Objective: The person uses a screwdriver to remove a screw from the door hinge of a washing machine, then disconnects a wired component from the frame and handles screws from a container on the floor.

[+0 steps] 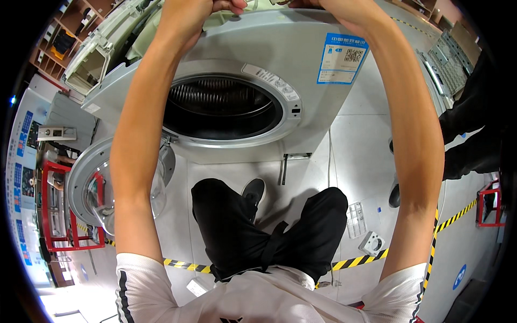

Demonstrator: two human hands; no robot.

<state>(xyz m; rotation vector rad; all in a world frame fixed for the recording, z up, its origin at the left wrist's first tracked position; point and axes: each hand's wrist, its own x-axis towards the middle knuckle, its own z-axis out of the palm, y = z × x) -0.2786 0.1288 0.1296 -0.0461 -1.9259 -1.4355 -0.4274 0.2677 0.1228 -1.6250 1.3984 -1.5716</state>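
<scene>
A grey front-loading washing machine (318, 102) stands before me with its top cover off. Its round glass door (89, 180) hangs wide open at the left, so the dark drum (221, 102) shows. Both my arms reach over the front panel to its top edge. My left hand (195, 12) is there with bent fingers, partly cut off by the picture's upper edge. To its right my right hand (344, 11) has its fingers curled together near a small pale piece at the rim. What either hand grips is too cropped to make out.
A white plastic part (372, 244) and a flat clear tray (356, 219) lie on the floor right of my knees, by black-and-yellow tape (358, 262). Another person's dark-trousered legs (463, 134) are at the right. A red frame (51, 210) stands left.
</scene>
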